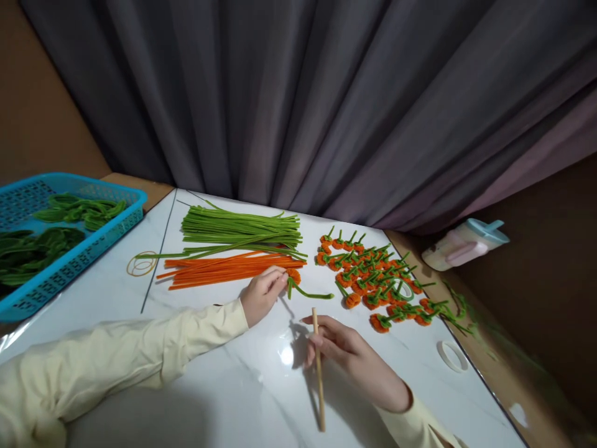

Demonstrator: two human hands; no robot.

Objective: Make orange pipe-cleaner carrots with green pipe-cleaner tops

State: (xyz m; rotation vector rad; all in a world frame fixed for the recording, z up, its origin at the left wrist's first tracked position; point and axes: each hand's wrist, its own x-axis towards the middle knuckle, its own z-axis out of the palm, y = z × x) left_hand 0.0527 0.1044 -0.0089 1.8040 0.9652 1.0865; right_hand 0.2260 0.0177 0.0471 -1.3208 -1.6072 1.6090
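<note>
1. In the head view, our left hand (263, 296) has its grip pinched on the orange and green piece (293, 276), above the desk (252, 386); the piece sits at the right of those fingertips, its longer green stem (317, 295) pointing rightward.
2. Our right hand (349, 354) grasps the wooden stick (319, 379), whose long axis runs away from us.
3. From the right grip, the piece lies farther out and slightly left; our left hand is nearer, touching it.

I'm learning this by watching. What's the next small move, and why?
Perhaps bring the right hand, wooden stick included, up to the loose end of the green strip: the left hand pinches the orange flower, and the strip sticks out beside it, held by neither hand at that end.
</note>
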